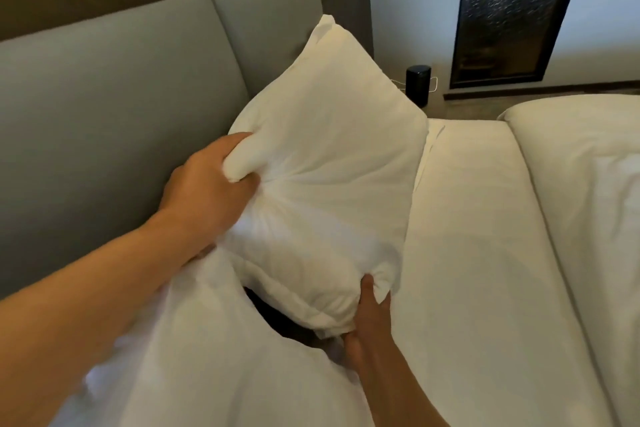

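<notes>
Closest to the lens is the loose white case, bunched up at 6 o'clock under the left forearm. It has a dark gap where its mouth seems to hang open. The pillow is dead centre, held up off the bed and tilted so one corner points to 12 and its low end dips right at that gap. My read is that it's either going into the case or coming out, can't tell which from this.

The left hand at 9 o'clock has its fingers dug in and closed round a fat wad of the pillow's edge, and creases fan out from the squeeze. I'd guess that's the hand taking the weight and steering. The right hand at 5 o'clock pinches the bottom corner, thumb on top, probably to keep that corner lined up with the mouth. Gripping opposite ends makes sense, since a floppy pillow folds otherwise.

Going outward, the bed with its smooth white sheet runs from 3 to 5 o'clock. The grey headboard fills 9 to 11, just behind the pillow. A duvet lies at 3 o'clock, well apart from both hands. A small black speaker stands past the bed's corner at 1 o'clock, with a dark panel on the wall beyond it.
</notes>
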